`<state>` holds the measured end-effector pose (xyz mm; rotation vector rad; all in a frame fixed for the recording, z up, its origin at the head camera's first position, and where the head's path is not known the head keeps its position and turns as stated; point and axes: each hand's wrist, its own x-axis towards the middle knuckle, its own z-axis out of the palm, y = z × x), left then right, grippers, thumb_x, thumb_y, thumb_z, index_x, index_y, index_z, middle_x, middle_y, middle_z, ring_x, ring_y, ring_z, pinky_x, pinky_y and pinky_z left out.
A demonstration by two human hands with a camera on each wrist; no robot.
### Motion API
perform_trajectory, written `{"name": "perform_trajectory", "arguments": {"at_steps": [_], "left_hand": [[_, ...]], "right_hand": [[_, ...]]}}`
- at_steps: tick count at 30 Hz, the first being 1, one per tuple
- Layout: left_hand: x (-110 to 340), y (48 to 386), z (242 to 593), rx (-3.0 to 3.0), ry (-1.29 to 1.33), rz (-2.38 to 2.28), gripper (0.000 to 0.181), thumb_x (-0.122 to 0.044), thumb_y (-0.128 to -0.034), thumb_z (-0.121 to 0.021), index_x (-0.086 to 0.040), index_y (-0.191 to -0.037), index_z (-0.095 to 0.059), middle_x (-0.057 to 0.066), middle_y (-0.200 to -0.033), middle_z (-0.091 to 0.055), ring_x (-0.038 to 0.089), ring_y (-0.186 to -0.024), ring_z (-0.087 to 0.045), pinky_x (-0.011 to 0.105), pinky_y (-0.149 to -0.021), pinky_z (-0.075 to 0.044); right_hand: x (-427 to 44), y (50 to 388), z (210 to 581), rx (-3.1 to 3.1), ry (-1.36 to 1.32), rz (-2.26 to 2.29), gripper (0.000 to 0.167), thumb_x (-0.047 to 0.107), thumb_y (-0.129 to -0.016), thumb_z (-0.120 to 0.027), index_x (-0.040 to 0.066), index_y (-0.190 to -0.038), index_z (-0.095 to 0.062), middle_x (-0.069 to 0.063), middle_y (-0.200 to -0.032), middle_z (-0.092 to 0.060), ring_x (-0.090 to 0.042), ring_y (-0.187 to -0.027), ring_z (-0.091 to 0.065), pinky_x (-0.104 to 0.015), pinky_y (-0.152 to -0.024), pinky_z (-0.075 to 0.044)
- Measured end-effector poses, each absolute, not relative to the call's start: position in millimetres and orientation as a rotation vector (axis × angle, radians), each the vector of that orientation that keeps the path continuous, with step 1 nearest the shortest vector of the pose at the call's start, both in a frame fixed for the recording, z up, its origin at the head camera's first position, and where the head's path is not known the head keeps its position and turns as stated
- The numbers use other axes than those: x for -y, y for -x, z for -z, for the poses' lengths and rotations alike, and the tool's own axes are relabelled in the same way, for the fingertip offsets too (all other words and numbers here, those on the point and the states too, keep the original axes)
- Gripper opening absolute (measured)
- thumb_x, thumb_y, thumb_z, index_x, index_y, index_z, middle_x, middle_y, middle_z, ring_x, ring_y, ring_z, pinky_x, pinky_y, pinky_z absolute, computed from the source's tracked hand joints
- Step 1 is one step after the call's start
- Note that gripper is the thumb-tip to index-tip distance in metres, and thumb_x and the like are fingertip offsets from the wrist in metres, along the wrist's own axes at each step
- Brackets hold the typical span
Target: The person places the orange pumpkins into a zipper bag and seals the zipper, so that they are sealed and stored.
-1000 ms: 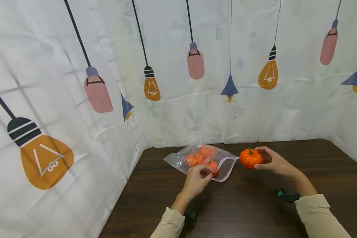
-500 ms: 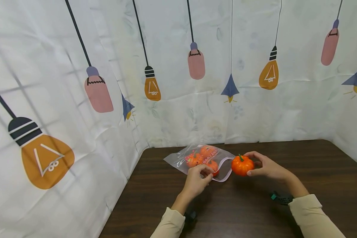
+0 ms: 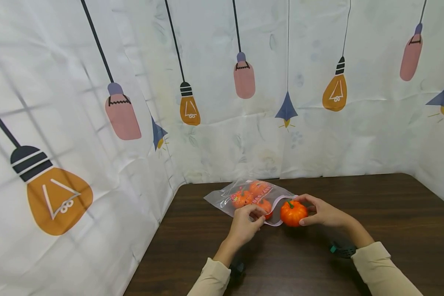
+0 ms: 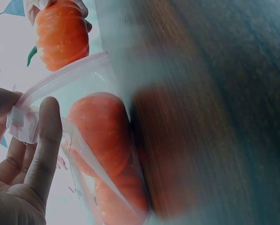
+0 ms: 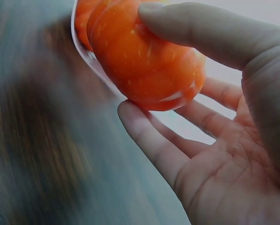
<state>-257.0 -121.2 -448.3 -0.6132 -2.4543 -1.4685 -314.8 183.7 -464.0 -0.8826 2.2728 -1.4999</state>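
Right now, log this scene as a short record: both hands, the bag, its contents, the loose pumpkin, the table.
Left hand: pinching the mouth edge of the zip bag
Right hand: holding the loose pumpkin between thumb and fingers
Zip bag: clear, red lettering, mouth open
Bag contents: at least three orange pumpkins
Loose pumpkin: orange, green stem, just outside the bag's mouth
Table: dark wood grain

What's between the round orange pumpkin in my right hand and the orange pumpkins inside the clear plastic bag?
In the left wrist view, the bag's pink plastic rim lies between the held pumpkin and the bagged pumpkins.
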Motion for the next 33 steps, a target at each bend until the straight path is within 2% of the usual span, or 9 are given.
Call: {"name": "perform_trajectory", "arguments": {"at_steps": [9, 18, 23, 29, 33], "left_hand": [[122, 258, 450, 2.459, 0.619, 1.453, 0.006, 0.0, -0.0889, -0.074, 0.0, -0.094, -0.075, 0.01, -0.081, -0.071, 0.01, -0.063, -0.062, 0.019, -0.052, -0.055], [121, 258, 451, 2.462, 0.62, 1.457, 0.005, 0.0, -0.0893, -0.074, 0.0, -0.094, -0.075, 0.011, -0.082, -0.072, 0.01, -0.064, -0.062, 0.019, -0.052, -0.055], [120, 257, 450, 2.46, 0.616, 1.464, 0.006, 0.001, -0.0884, -0.074, -0.001, -0.094, -0.075, 0.01, -0.082, -0.072, 0.01, -0.064, -0.062, 0.019, -0.052, -0.055], [120, 257, 451, 2.461, 0.618, 1.459, 0.005, -0.001, -0.0884, -0.075, -0.003, -0.093, -0.075, 0.009, -0.082, -0.072, 0.009, -0.065, -0.062, 0.019, -0.053, -0.056], [119, 257, 451, 2.461, 0.622, 1.457, 0.006, 0.0, -0.0883, -0.075, -0.003, -0.093, -0.075, 0.009, -0.082, -0.072, 0.009, -0.064, -0.062, 0.018, -0.053, -0.055]], "right_hand": [[-171, 312, 465, -2.394, 0.857, 1.418, 0.069, 0.022, -0.087, -0.079, 0.001, -0.142, -0.044, -0.029, -0.144, -0.045, -0.034, -0.114, -0.062, -0.035, -0.085, -0.057], [-154, 310, 466, -2.556, 0.652, 1.386, 0.076, 0.032, -0.086, -0.082, 0.001, -0.144, -0.044, -0.027, -0.144, -0.049, -0.033, -0.113, -0.063, -0.047, -0.092, -0.057], [-147, 308, 469, -2.653, 0.588, 1.361, 0.079, 0.035, -0.085, -0.083, -0.002, -0.143, -0.046, -0.026, -0.139, -0.053, -0.03, -0.11, -0.061, -0.044, -0.092, -0.056], [-142, 308, 474, -2.7, 0.502, 1.369, 0.077, 0.036, -0.085, -0.083, -0.002, -0.14, -0.047, -0.024, -0.136, -0.056, -0.026, -0.102, -0.061, -0.036, -0.085, -0.052], [-140, 307, 477, -2.719, 0.433, 1.394, 0.076, 0.036, -0.086, -0.082, -0.005, -0.138, -0.045, -0.027, -0.135, -0.056, -0.031, -0.106, -0.063, -0.043, -0.088, -0.056]]}}
